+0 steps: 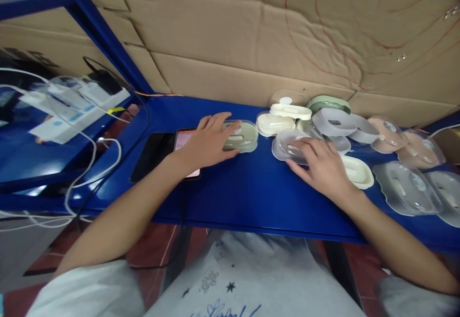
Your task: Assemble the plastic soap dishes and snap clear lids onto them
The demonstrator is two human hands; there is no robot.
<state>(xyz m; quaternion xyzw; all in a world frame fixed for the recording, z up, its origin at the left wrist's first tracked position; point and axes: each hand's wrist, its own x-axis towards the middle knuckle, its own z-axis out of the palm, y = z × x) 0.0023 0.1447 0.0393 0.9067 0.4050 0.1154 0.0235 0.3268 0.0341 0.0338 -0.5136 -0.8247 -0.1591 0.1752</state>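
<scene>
While both hands [212, 140] rest, a green box [241, 136] lies under the left.

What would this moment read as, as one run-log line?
left hand: resting on green lidded case | right hand: on clear lid | phone under left wrist | blue table

Blue metal bench [251, 197] w/ cardboard wall [251, 34] behind, red tile floor [158, 254] below.
</scene>
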